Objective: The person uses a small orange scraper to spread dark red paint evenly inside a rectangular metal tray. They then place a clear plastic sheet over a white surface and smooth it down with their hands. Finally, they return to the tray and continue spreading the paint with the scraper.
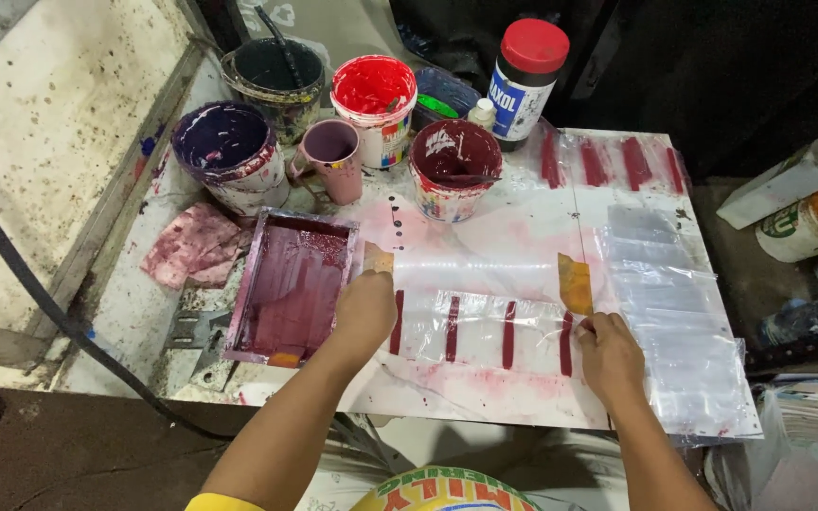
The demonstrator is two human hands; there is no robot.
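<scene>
On the paint-smeared surface [523, 237], a clear plastic sheet [480, 326] with four dark red stripes lies between both hands. The left hand [364, 308] is closed on its left edge, just beside the framed printing screen [291, 284]. The right hand [608, 352] pinches the sheet's right edge, near a yellow scrap [575, 282]. Behind stand paint tubs [374, 106], a mug [331, 156] and a red-capped bottle [527, 80].
</scene>
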